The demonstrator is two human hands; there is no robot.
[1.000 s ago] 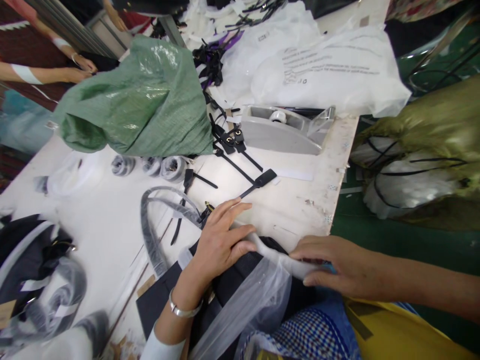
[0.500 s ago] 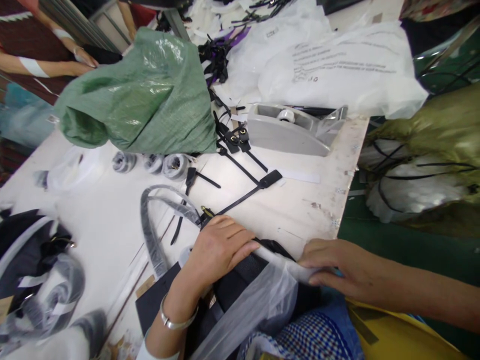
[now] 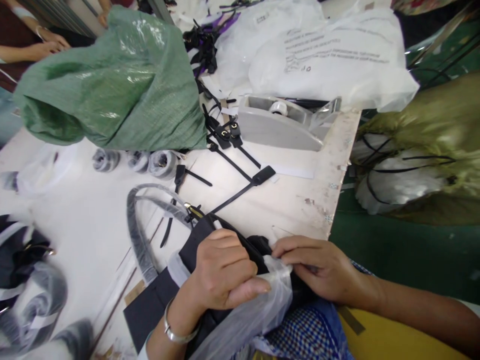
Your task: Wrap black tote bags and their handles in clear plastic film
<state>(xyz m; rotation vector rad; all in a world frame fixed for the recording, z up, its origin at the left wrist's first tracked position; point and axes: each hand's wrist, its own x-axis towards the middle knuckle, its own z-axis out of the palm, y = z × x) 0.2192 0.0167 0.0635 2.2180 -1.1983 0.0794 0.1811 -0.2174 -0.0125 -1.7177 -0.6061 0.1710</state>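
A black handbag [image 3: 204, 227] lies at the table's near edge, its handle [image 3: 135, 235] wrapped in clear plastic and standing up on the left. My left hand [image 3: 225, 270], with a silver bangle at the wrist, is curled over the bag, its fingers closed on a strip of whitish plastic film [image 3: 243, 317]. What lies under those fingers is hidden. My right hand [image 3: 322, 270] pinches the bunched end of the film at the bag's right side. A black flat card or flap [image 3: 150, 310] sticks out at the bag's lower left.
Beyond the bag are black straps [image 3: 232, 197], a grey tape dispenser [image 3: 277, 125] and wrapped rolls [image 3: 163, 164]. A green sack [image 3: 112, 85] and white printed plastic bags [image 3: 318, 65] lie behind. Another wrapped bag [image 3: 22, 270] sits left. A co-worker's hands [image 3: 48, 45] show at upper left.
My right hand has moved left, towards my left hand, and the film that was stretched between them is now bunched. My left hand has curled more tightly. The whole view has shifted slightly.
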